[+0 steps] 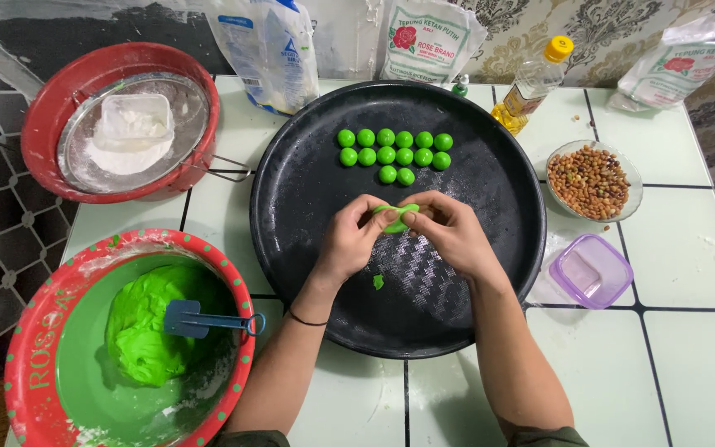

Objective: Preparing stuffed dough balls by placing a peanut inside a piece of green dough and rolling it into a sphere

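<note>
Over a white tiled table (688, 356), I look down on a large round black tray (308, 273) where fourteen finished green dough balls (395, 153) sit in three rows near the far rim. Nearer on the left, a red-rimmed bowl (43, 331) holds the bulk green dough (138, 327) with a blue scraper (196, 319) lying on it; behind it a red basin (59, 91) carries a sieve of white flour (130, 149). To the right stand a dish of peanuts (593, 180), a lilac tub (591, 271) and an oil bottle (531, 83).

My left hand (349, 240) and right hand (448, 232) meet above the tray's middle, fingertips closed together on a small flattened dough piece (396, 218). I judge even, gentle thumb pressure best here, keeping the piece thin and uncracked.

Fingers cover most of the piece, so any filling is impossible to see. A green scrap (378, 282) lies just below on the tray.
</note>
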